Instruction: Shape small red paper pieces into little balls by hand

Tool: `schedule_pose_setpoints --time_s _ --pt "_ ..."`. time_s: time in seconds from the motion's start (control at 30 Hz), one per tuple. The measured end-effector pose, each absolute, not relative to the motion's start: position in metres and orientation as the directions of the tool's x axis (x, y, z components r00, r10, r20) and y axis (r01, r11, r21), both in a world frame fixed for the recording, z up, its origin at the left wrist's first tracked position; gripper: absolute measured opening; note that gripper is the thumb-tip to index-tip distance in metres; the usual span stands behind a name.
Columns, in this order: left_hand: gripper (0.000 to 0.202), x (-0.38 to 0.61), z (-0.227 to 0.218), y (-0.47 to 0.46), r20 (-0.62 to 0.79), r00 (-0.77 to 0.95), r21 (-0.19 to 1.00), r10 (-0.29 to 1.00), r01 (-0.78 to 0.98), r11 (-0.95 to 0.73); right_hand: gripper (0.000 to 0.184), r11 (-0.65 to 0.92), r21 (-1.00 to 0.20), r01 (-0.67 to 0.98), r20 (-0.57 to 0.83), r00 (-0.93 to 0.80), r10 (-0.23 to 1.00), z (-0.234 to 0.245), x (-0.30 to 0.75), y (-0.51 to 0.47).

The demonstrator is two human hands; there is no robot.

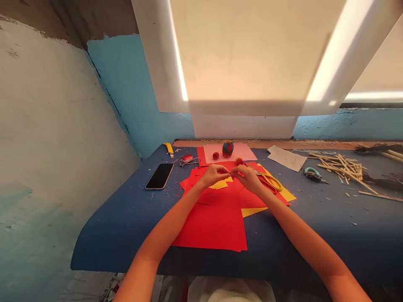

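Note:
My left hand [215, 174] and my right hand [248, 176] meet above a stack of red paper sheets [217, 218] and yellow paper sheets [252, 211] on the blue table [126, 222]. Both hands are pinched together on a small piece between the fingertips, too small to name. Yellow-handled scissors [270, 180] lie just right of my right hand. Beyond the hands sit two small red spiky balls [215, 155] [239, 161] and a blue and red woven figure [227, 148] on a pink sheet [244, 152].
A black phone [159, 176] lies left of the papers. A red clip [187, 158] and a yellow tool [170, 149] lie at the back left. At the right are a grey sheet [286, 158], teal pliers [311, 173] and several wooden sticks [343, 167]. A wall stands close on the left.

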State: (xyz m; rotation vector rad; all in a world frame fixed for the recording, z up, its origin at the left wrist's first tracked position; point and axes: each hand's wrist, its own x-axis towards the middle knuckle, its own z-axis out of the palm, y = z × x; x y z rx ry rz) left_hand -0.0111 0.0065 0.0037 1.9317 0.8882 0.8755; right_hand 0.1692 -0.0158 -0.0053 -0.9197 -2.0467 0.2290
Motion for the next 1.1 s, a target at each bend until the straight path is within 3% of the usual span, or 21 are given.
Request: schedule_pose_setpoints --time_s 0.27,0.47,0.67,0.83,0.97,1.1 --pt "0.021 -0.01 0.002 0.01 0.34 0.393 0.87 0.854 0.213 -0.445 0.013 0.642 -0.59 0.49 0.587 -0.286 0.757 -0.001 0.168 -0.019" --pt "0.027 -0.012 -0.002 0.014 0.258 0.458 0.933 0.851 0.11 -0.342 0.016 0.581 -0.662 0.473 0.56 -0.203 0.804 -0.002 0.168 -0.019" --pt "0.026 -0.015 -0.001 0.013 0.212 0.537 0.936 0.816 0.128 -0.328 0.017 0.558 -0.673 0.485 0.525 -0.218 0.823 0.003 0.168 -0.021" --pt "0.022 -0.014 0.002 0.009 0.205 0.521 0.93 0.828 0.16 -0.331 0.014 0.587 -0.636 0.501 0.564 -0.217 0.796 0.0 0.167 -0.021" --pt "0.015 -0.008 0.004 0.005 0.238 0.409 0.914 0.881 0.212 -0.345 0.011 0.61 -0.578 0.542 0.654 -0.14 0.744 -0.008 0.163 -0.018" --pt "0.014 -0.001 0.004 0.0 0.262 0.288 0.911 0.921 0.241 -0.334 0.014 0.637 -0.351 0.686 0.784 -0.156 0.6 -0.014 0.159 -0.018"
